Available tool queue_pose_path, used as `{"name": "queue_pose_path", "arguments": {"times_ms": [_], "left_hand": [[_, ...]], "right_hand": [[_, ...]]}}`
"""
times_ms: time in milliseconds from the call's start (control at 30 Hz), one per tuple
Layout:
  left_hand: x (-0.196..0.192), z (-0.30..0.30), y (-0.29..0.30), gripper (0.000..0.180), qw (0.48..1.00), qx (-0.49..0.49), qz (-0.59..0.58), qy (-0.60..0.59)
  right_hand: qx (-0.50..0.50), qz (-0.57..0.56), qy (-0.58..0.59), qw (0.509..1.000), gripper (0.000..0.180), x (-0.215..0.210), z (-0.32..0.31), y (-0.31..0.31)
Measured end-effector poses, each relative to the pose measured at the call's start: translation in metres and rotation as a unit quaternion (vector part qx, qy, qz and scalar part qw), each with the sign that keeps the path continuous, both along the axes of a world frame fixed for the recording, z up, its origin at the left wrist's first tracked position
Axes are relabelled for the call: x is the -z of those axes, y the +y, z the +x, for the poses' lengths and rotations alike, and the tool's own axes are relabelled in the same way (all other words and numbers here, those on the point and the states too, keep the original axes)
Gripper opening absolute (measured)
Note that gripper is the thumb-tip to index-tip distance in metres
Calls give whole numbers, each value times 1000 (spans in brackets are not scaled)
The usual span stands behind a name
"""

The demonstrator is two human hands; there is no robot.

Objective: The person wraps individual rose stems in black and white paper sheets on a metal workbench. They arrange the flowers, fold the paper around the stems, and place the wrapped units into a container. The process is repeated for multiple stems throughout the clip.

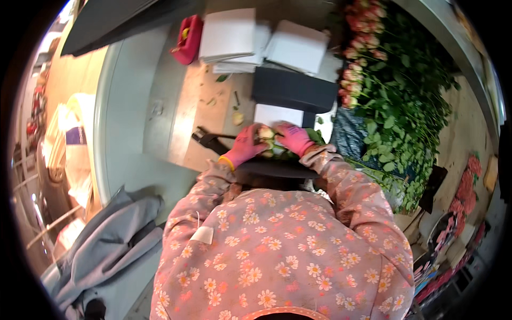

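Both my hands wear pink gloves and meet close to my body at the middle of the bench. My left hand [245, 146] is closed around cream roses [266, 133] from the left side. From the right, my right hand [294, 140] grips the same roses, its fingers curled over them. Green leaves [316, 136] stick out beside my right hand. Just beyond the hands lies a white sheet [277, 114] on a black stand [293, 88]. A dark bar with a clamp-like end [205, 138] lies left of my left hand. The stems are mostly hidden.
Stacks of white paper [228, 34] and a pink tape dispenser [188, 40] stand at the back. A large heap of leafy rose stems [400, 101] with pinkish blooms [352, 80] fills the right side. Loose petals [238, 118] lie left. Grey cloth [114, 240] hangs lower left.
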State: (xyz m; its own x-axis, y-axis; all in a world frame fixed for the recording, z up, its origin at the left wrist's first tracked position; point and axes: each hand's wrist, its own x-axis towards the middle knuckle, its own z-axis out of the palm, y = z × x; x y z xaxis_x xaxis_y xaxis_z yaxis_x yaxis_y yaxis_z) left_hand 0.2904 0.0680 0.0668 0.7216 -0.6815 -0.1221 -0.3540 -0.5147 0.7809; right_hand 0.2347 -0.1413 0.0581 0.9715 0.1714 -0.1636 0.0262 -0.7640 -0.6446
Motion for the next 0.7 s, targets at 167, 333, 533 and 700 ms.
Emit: {"name": "queue_pose_path", "arguments": {"times_ms": [167,333,533,700], "left_hand": [[5,-9,4,75,999,-45,29,4],[-33,24,-23,72,980,147,118,-56],[-25,44,-33,55,960,244,137,2],[-35,36,-36,53,964,216,153,24]], "right_hand": [[-46,-73,72,994,33,-13,4,0],[-21,-88,57,994,23,-25,-1,5],[52,98,-190,976,9,-105,-18,-28],[246,-53,-337,907,13,-92,9,-194]]}}
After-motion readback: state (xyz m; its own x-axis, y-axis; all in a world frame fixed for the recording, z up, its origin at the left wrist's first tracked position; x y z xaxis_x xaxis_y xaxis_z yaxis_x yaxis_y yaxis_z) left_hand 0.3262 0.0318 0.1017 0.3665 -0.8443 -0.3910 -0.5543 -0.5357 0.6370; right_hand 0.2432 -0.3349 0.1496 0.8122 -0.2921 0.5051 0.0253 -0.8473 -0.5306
